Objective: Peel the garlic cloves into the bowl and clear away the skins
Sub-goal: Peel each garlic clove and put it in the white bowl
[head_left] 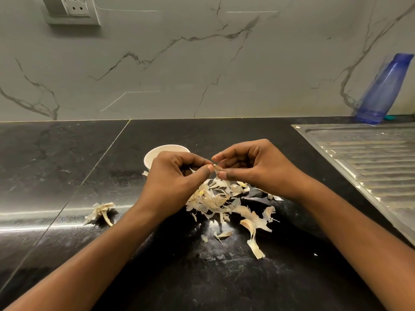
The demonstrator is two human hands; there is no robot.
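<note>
The left hand [173,176] and right hand [251,167] are both pinching a small garlic clove [217,169]; its papery skin looks thin and probably tears easily.

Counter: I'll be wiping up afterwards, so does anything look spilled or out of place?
Yes: garlic skins lie scattered loose on the counter beneath the left hand and right hand, which pinch a clove. One stray clump sits apart, left of the pile. The bowl stands upright.
</note>
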